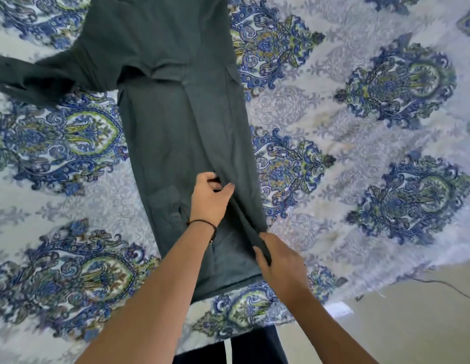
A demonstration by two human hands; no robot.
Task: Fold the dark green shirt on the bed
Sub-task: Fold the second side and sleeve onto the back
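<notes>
A blue paisley bedspread (360, 153) covers the bed, and the dark green shirt (181, 122) lies lengthwise on it, left of centre, with one sleeve (31, 72) flung far left. I judge it soft, light and limp, best taken at the hem corners. The left hand (211, 198) reaches in knuckles up, its curled fingers pinching a crease mid-shirt; the right hand (281, 261) grips the near right edge

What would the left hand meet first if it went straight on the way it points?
Only more dark green shirt: the left hand points along the cloth, away from the person; nothing else seems to lie ahead.
</notes>
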